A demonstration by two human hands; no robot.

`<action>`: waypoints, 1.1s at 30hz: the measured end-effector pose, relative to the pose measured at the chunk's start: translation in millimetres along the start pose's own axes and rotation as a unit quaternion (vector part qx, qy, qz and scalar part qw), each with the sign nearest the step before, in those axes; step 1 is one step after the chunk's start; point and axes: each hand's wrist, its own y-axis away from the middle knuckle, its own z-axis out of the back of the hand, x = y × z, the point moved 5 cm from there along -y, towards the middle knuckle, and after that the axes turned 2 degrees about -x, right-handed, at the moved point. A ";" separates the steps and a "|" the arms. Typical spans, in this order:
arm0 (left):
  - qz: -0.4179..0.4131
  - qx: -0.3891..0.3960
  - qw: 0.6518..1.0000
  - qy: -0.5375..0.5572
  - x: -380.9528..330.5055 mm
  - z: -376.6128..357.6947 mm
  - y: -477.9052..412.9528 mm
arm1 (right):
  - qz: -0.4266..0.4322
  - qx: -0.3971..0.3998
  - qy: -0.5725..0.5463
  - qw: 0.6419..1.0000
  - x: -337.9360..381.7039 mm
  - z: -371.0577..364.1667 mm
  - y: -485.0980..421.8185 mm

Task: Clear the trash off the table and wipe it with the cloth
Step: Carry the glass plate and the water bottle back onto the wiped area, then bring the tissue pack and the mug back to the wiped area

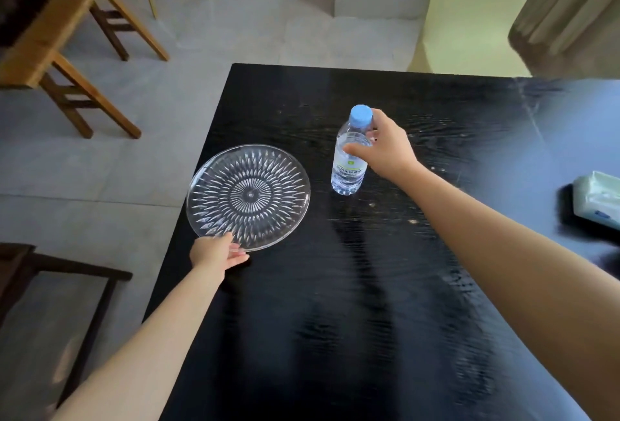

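Note:
A clear cut-glass plate lies near the left edge of the black table. My left hand grips the plate's near rim, thumb on top and fingers under it. A clear water bottle with a blue cap stands upright right of the plate. My right hand wraps around the bottle's upper part, just below the cap. Small pale crumbs are scattered on the tabletop near the bottle. No cloth is in view.
A pale green tissue pack lies at the table's right edge. Wooden stools stand on the grey floor to the left, and a dark bench sits close to the table's left side. A curtain hangs at the far right.

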 end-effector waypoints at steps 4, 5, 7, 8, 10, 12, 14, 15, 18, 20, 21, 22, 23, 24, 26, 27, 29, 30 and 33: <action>0.032 0.029 0.998 -0.035 0.0 0.8 0.9 | -0.005 0.015 0.006 1.000 -0.1 -1.5 -1.2; 0.036 0.036 0.998 -0.042 -0.9 1.5 3.3 | -0.008 0.019 0.004 1.000 -1.1 -1.6 -0.5; 0.037 0.043 0.997 -0.057 -3.6 4.7 8.9 | -0.015 0.024 -0.002 1.000 -1.9 -2.0 1.0; 0.037 0.046 0.997 -0.059 -5.4 7.1 12.4 | -0.018 0.027 -0.005 0.999 -1.1 -2.4 2.0; 0.038 0.051 0.996 -0.058 -8.6 11.3 23.5 | -0.024 0.038 -0.005 0.999 0.0 -3.4 4.4; 0.024 0.052 0.996 -0.071 -13.7 11.6 41.6 | -0.038 0.060 -0.001 0.997 -1.6 -4.5 7.7; -0.014 0.055 0.993 -0.106 -20.6 7.3 63.5 | -0.072 0.069 0.008 0.995 -6.3 -1.5 10.9; -0.031 0.067 0.990 -0.122 -24.3 1.7 75.0 | -0.092 0.071 0.022 0.993 -9.9 1.9 12.6; -0.060 0.152 0.968 -0.189 -34.3 -33.2 112.7 | -0.142 0.118 0.103 0.977 -22.4 18.1 21.4; -0.097 0.218 0.930 -0.279 -40.5 -66.6 134.7 | -0.175 0.165 0.134 0.961 -33.2 32.4 33.5; -0.124 0.248 0.902 -0.332 -44.1 -84.7 145.8 | -0.188 0.181 0.141 0.955 -38.6 41.5 40.7; -0.153 0.275 0.868 -0.385 -47.4 -102.8 155.8 | -0.197 0.192 0.152 0.949 -43.5 51.9 47.9; -0.179 0.300 0.831 -0.434 -50.6 -120.6 166.6 | -0.203 0.202 0.166 0.944 -48.5 63.4 55.1; -0.198 0.322 0.794 -0.476 -53.5 -137.4 176.9 | -0.212 0.212 0.179 0.937 -53.0 75.8 62.3; -0.224 0.357 0.729 -0.540 -58.5 -168.7 199.5 | -0.234 0.229 0.181 0.927 -63.2 102.4 76.7; -0.235 0.365 0.701 -0.566 -60.5 -182.0 208.8 | -0.244 0.235 0.176 0.924 -67.9 114.5 82.7; -0.259 0.375 0.652 -0.606 -59.0 -210.6 231.8 | -0.268 0.236 0.180 0.916 -82.0 142.8 99.6; -0.271 0.379 0.632 -0.619 -55.9 -225.5 242.9 | -0.282 0.236 0.187 0.911 -90.1 157.1 109.1; -0.286 0.395 0.594 -0.640 -38.3 -270.5 275.7 | -0.325 0.225 0.190 0.899 -121.0 199.0 139.7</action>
